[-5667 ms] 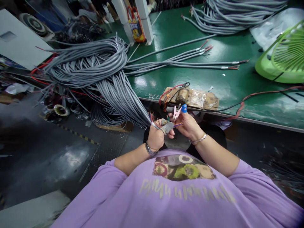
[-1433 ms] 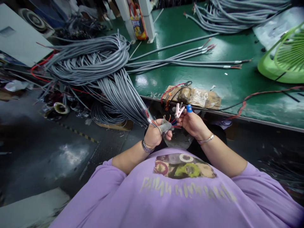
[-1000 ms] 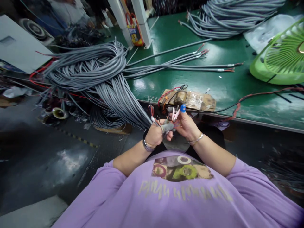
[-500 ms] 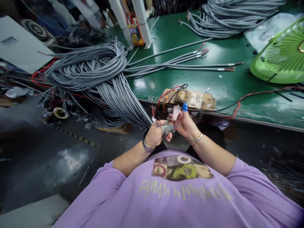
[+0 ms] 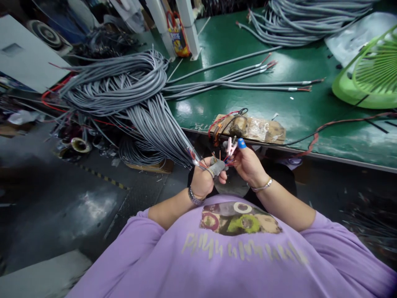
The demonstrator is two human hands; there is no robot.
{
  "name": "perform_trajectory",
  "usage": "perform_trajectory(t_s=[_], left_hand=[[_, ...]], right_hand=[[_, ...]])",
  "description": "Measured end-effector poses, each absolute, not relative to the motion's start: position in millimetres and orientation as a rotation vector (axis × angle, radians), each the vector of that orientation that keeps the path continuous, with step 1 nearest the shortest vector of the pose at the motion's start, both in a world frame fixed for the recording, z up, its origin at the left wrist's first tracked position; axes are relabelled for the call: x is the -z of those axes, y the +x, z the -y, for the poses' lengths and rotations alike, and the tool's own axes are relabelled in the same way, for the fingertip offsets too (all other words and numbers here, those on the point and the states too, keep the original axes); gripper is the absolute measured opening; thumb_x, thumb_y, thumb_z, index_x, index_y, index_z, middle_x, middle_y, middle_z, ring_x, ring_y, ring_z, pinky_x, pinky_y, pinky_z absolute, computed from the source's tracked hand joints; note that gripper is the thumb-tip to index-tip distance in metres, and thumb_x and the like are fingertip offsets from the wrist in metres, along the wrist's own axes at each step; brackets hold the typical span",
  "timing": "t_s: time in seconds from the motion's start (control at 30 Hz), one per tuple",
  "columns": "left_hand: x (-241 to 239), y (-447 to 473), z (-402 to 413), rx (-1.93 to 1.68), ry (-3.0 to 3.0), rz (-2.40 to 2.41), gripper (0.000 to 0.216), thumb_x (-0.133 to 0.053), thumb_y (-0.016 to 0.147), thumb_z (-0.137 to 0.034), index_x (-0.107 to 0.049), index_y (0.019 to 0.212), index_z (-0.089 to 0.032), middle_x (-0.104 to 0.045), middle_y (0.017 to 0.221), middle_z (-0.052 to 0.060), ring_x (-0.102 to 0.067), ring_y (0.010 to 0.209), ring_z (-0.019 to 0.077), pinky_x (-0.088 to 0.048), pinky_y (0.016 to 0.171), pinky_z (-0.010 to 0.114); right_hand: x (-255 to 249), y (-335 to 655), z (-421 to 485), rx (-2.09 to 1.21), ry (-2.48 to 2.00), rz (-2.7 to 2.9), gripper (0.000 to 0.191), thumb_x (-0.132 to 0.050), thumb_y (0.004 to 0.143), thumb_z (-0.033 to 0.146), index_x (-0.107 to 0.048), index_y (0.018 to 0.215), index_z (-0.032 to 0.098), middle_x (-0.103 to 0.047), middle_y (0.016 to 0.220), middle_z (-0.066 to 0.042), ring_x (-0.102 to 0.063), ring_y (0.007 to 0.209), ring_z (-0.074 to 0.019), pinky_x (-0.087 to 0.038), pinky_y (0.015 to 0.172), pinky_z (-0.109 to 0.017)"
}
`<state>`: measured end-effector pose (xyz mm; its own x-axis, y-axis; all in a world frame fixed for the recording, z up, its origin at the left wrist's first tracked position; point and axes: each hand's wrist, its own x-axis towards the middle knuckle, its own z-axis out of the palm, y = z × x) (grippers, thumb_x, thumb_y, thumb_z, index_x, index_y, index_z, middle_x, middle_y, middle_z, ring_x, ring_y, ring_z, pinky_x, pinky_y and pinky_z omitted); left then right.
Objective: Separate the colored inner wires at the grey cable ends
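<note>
In the head view my left hand (image 5: 203, 180) is closed around the stripped end of a grey cable, with a worn grey cover on the thumb. Thin coloured wires (image 5: 228, 162), red, blue and others, fan out past that thumb towards the other hand. My right hand (image 5: 252, 167), a blue cover on its thumb, pinches a small pink V-shaped piece that looks like a clip (image 5: 231, 147). Its fingertips are close to the wire ends; whether they touch is too small to tell. More coloured wire ends (image 5: 192, 155) stick out left of my left hand.
Grey cables (image 5: 118, 85) lie in a large bundle over the left of the green table (image 5: 198, 105). A board with a taped block (image 5: 252, 127) sits at the table's front edge. At the right stands a green fan (image 5: 350, 89), near another cable coil (image 5: 304, 22).
The pink piece has turned and now shows its V shape. The wires between my hands are spread further apart. The wire ends at the left sit lower and further left.
</note>
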<state>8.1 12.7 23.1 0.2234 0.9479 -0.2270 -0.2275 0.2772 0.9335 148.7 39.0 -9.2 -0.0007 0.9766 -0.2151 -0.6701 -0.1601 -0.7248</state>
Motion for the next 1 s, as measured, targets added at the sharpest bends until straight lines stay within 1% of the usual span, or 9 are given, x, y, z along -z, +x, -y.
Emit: perform_trajectory(t_s=[0.1, 0.23, 0.43, 0.5, 0.57, 0.7, 0.8, 0.9, 1.0], left_hand=[[-20, 12, -14, -1.011, 0.913, -1.0, 0.036, -0.077, 0.067, -0.046, -0.06, 0.064, -0.015, -0.062, 0.048, 0.0, -0.054, 0.036, 0.0102, -0.044, 0.038, 0.021], [-19, 15, -16, -1.003, 0.911, -1.01, 0.037, -0.078, 0.065, -0.047, -0.059, 0.063, -0.015, -0.061, 0.048, -0.001, -0.053, 0.036, 0.0095, -0.044, 0.038, 0.021], [-12, 15, -18, -0.982, 0.931, -1.014, 0.036, -0.077, 0.068, -0.047, -0.06, 0.065, -0.015, -0.063, 0.049, 0.0, -0.053, 0.037, 0.0091, -0.045, 0.04, 0.021], [-10, 15, -18, -0.966, 0.949, -1.022, 0.036, -0.077, 0.069, -0.047, -0.06, 0.065, -0.015, -0.063, 0.05, 0.0, -0.054, 0.038, 0.0091, -0.045, 0.04, 0.021], [-8, 14, -18, -0.954, 0.965, -1.029, 0.038, -0.077, 0.069, -0.049, -0.059, 0.064, -0.016, -0.062, 0.05, -0.001, -0.053, 0.038, 0.0088, -0.045, 0.04, 0.021], [-10, 10, -14, -0.941, 0.99, -1.009, 0.038, -0.076, 0.07, -0.05, -0.06, 0.065, -0.016, -0.063, 0.052, 0.0, -0.054, 0.038, 0.0089, -0.046, 0.04, 0.021], [-12, 6, -9, -0.96, 0.986, -0.984, 0.037, -0.077, 0.071, -0.049, -0.062, 0.068, -0.015, -0.065, 0.053, 0.0, -0.056, 0.039, 0.0097, -0.046, 0.04, 0.021], [-15, 4, -7, -1.027, 0.937, -0.977, 0.036, -0.078, 0.069, -0.047, -0.062, 0.067, -0.016, -0.065, 0.053, 0.0, -0.056, 0.039, 0.01, -0.046, 0.039, 0.021], [-15, 6, -8, -1.069, 0.907, -0.983, 0.035, -0.078, 0.069, -0.047, -0.061, 0.067, -0.016, -0.064, 0.051, -0.001, -0.056, 0.038, 0.0099, -0.045, 0.039, 0.021]], right_hand=[[13, 144, -41, -1.493, -0.83, 0.504, 0.049, -0.07, 0.076, 0.067, -0.067, 0.075, 0.018, -0.063, 0.067, 0.001, -0.049, 0.056, -0.0087, -0.041, 0.053, -0.024], [13, 142, -46, -1.705, -0.783, 0.459, 0.058, -0.062, 0.076, 0.077, -0.066, 0.077, 0.018, -0.064, 0.067, 0.0, -0.054, 0.054, -0.0108, -0.046, 0.054, -0.027], [12, 142, -52, -1.737, -0.717, 0.317, 0.048, -0.071, 0.075, 0.067, -0.064, 0.075, 0.02, -0.067, 0.068, 0.002, -0.055, 0.053, -0.0094, -0.047, 0.053, -0.024], [11, 141, -52, -1.742, -0.739, 0.286, 0.047, -0.073, 0.074, 0.067, -0.064, 0.075, 0.02, -0.068, 0.069, 0.002, -0.055, 0.053, -0.0094, -0.047, 0.052, -0.023], [10, 140, -50, -1.755, -0.736, 0.282, 0.049, -0.071, 0.074, 0.069, -0.064, 0.076, 0.02, -0.067, 0.069, 0.002, -0.054, 0.052, -0.0093, -0.046, 0.052, -0.023], [8, 142, -45, -1.778, -0.7, 0.282, 0.055, -0.063, 0.075, 0.076, -0.063, 0.076, 0.021, -0.067, 0.072, 0.001, -0.055, 0.056, -0.0103, -0.047, 0.055, -0.024], [6, 147, -43, -1.804, -0.718, 0.301, 0.059, -0.056, 0.078, 0.079, -0.065, 0.081, 0.021, -0.068, 0.075, -0.001, -0.056, 0.058, -0.0114, -0.046, 0.054, -0.025], [3, 152, -43, -1.826, -0.747, 0.33, 0.052, -0.058, 0.082, 0.072, -0.066, 0.083, 0.021, -0.07, 0.075, -0.002, -0.056, 0.059, -0.0125, -0.045, 0.053, -0.025], [0, 153, -43, -1.795, -0.787, 0.37, 0.038, -0.066, 0.084, 0.058, -0.066, 0.08, 0.02, -0.07, 0.074, -0.001, -0.055, 0.058, -0.0112, -0.046, 0.054, -0.024]])
